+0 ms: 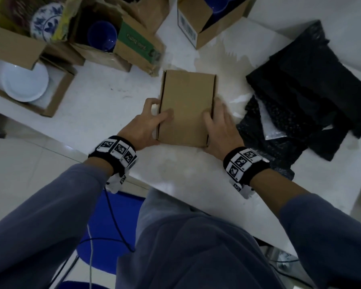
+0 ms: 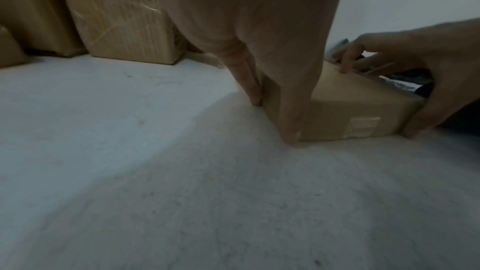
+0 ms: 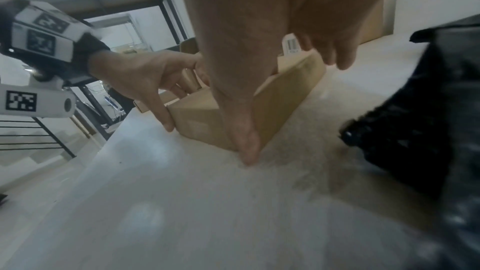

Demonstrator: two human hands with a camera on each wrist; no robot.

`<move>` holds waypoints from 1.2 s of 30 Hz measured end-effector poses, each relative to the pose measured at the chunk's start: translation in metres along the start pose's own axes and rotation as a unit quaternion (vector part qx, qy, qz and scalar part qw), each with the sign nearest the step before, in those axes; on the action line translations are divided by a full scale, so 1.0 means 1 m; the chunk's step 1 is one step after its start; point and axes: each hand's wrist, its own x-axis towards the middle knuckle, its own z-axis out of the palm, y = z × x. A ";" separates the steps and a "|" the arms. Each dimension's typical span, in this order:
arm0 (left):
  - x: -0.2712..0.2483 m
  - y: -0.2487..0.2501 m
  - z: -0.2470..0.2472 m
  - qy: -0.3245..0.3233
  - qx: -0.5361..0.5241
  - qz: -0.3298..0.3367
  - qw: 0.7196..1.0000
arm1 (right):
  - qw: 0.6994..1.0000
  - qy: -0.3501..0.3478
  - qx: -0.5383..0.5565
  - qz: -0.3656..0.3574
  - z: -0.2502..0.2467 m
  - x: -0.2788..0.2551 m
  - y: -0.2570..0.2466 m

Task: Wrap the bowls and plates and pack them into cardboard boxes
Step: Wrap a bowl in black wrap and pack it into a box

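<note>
Nearest the person, both hands clasp a small closed cardboard box [image 1: 187, 108] that sits flat on the white worktop [image 1: 113, 113] close to its front edge. The left hand [image 1: 146, 124] grasps the box's left side, thumb lying on the lid and fingers down the wall; the right hand [image 1: 219, 126] grasps the right side the same way, thumb on top, fingertips reaching the worktop in the right wrist view.

The box looks stiff and light for its size, but if a dish is already inside, which the closed lid hides, it will be heavier and fragile. Plain cardboard gives fair friction, so a two-sided hold low on the long walls, as here, should keep it level; lifting by the lid alone might pop the flap.

Just right of the box lies a heap of black wrapping sheets [image 1: 304, 90], soft and loose, close enough to snag a sliding box. Farther left, an open box holds a white plate [image 1: 25, 82]. Beyond it, another open box shows a blue bowl [image 1: 102, 35], and a blue-patterned plate [image 1: 46, 20] stands among packing at the far corner. A fourth open box [image 1: 204, 24] with a barcode label stands at the back, leaving only a narrow lane to push straight ahead.
</note>
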 end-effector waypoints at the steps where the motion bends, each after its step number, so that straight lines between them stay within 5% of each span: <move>1: 0.001 -0.001 0.000 -0.002 -0.002 -0.003 1.000 | 1.000 -0.017 0.006 -0.004 0.000 0.002 -0.001; 9: 0.000 0.011 0.017 0.058 -0.076 -0.032 0.995 | 0.989 -0.052 0.138 0.020 0.005 0.002 -0.001; 14: 0.021 0.021 -0.005 0.012 -0.099 -0.061 0.993 | 0.963 -0.065 0.249 0.081 -0.004 0.012 0.009; 27: 0.033 0.011 0.005 0.038 0.000 -0.003 0.999 | 0.975 -0.097 0.141 0.139 -0.020 0.021 -0.008; 36: 0.029 0.040 -0.012 0.055 -0.137 -0.073 0.986 | 0.967 -0.105 0.162 0.165 -0.023 0.019 -0.011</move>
